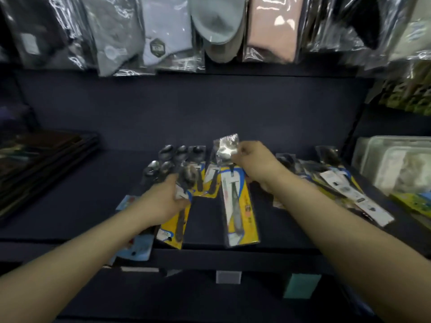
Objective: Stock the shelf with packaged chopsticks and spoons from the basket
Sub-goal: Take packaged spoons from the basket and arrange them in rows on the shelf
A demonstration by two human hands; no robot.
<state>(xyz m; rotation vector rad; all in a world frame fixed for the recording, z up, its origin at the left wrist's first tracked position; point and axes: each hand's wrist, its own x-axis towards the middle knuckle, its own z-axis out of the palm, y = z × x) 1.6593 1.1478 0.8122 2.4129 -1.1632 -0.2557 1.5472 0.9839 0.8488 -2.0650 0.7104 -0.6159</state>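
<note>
On the dark shelf (81, 201) lie several spoon packs with yellow backing cards. My right hand (254, 159) grips the clear top end of one long yellow spoon pack (240, 210), which slants down toward the shelf's front edge. My left hand (163, 201) is closed on another yellow spoon pack (173, 231) at the left of the group. More spoon packs (198, 173) lie flat behind and between my hands. A pile of white-carded packs (349, 192) rests to the right. The basket is out of view.
Bagged socks and cloth (161, 36) hang from above the shelf. Dark flat items (42, 164) are stacked at the left. Clear plastic containers (396, 166) stand at the right. Blue-carded packs (137, 248) overhang the shelf's front edge under my left forearm.
</note>
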